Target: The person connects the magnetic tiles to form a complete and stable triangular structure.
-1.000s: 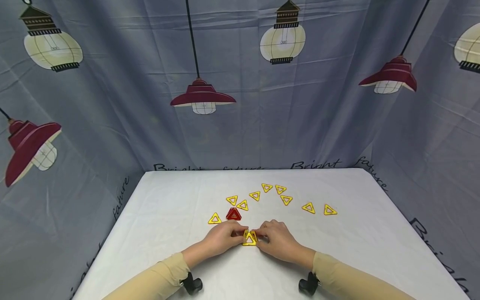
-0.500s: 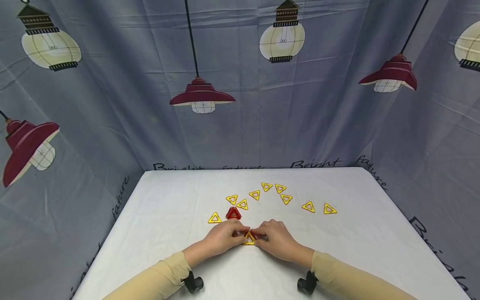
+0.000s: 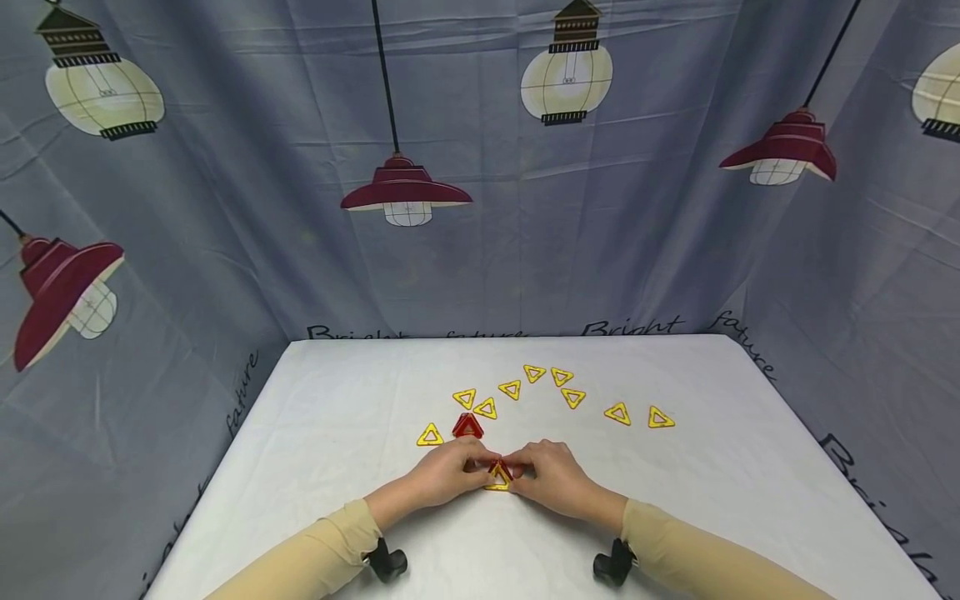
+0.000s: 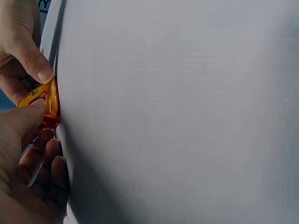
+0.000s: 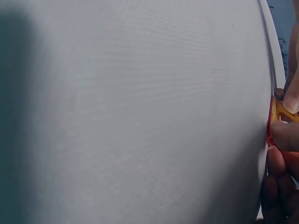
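My left hand [image 3: 448, 473] and right hand [image 3: 551, 477] meet near the table's front, pinching a small pyramid of triangular magnetic tiles [image 3: 498, 487] between them. Its front face is a yellow triangle frame, and red shows on the sides behind it. In the left wrist view, the pyramid [image 4: 53, 100] has a thumb against its yellow face and fingertips at its top and base. Only a sliver of the pyramid [image 5: 274, 109] enters the right wrist view, partly covered by fingers. Just beyond the left hand stands a red pyramid [image 3: 467, 427].
A yellow triangle tile [image 3: 430, 436] lies left of the red pyramid. Several more yellow tiles [image 3: 573, 399] are scattered across the back and right of the white-covered table [image 3: 375, 375]. A grey curtain [image 3: 480, 275] with printed lamps encloses the table's far side.
Over the last second, red has come into view behind the yellow front face, where yellow showed before, and the fingertips have drawn closer over its top. The scattered tiles have stayed put.
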Available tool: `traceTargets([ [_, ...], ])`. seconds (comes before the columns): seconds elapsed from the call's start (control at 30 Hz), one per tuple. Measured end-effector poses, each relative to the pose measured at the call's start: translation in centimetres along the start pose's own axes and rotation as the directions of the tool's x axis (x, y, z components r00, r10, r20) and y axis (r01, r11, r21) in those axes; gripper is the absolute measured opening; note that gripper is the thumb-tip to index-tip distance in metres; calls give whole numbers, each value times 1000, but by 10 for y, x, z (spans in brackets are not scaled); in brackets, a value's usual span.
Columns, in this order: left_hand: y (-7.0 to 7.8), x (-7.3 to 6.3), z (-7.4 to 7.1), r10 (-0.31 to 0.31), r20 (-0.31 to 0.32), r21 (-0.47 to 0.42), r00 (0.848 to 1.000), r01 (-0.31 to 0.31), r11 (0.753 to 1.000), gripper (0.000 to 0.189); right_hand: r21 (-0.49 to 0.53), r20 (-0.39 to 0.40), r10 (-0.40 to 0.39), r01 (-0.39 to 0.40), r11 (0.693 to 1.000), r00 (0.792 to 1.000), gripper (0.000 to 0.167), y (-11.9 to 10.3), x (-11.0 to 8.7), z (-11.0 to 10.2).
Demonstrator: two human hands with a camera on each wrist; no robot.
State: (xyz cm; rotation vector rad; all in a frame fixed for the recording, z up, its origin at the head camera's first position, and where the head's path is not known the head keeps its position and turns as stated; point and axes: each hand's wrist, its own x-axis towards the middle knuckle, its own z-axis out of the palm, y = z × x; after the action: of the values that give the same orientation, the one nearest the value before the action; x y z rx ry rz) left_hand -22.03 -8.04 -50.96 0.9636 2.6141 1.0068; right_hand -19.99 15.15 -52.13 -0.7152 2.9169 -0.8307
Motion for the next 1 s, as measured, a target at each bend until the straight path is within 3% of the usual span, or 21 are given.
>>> traceTargets([
  [0.23, -1, -1, 4, -28, -39, -45, 999, 27, 999, 30, 11, 20, 20, -20, 1000, 1000, 43, 1, 2, 0],
  [0.4, 1, -3, 6, -47, -58, 2, 997, 47, 999, 22, -16, 44, -9, 10, 1000, 999, 45, 4, 1, 1],
  [0.8, 2, -2, 8, -50, -124, 69, 991, 59, 996, 7, -9, 22, -2, 2, 1000, 1000, 32, 9, -5, -4],
  [1.0, 1, 5, 11, -30, -143, 100, 989, 44, 994, 4, -15, -28, 20, -21, 1000, 999, 22, 13, -8, -4],
])
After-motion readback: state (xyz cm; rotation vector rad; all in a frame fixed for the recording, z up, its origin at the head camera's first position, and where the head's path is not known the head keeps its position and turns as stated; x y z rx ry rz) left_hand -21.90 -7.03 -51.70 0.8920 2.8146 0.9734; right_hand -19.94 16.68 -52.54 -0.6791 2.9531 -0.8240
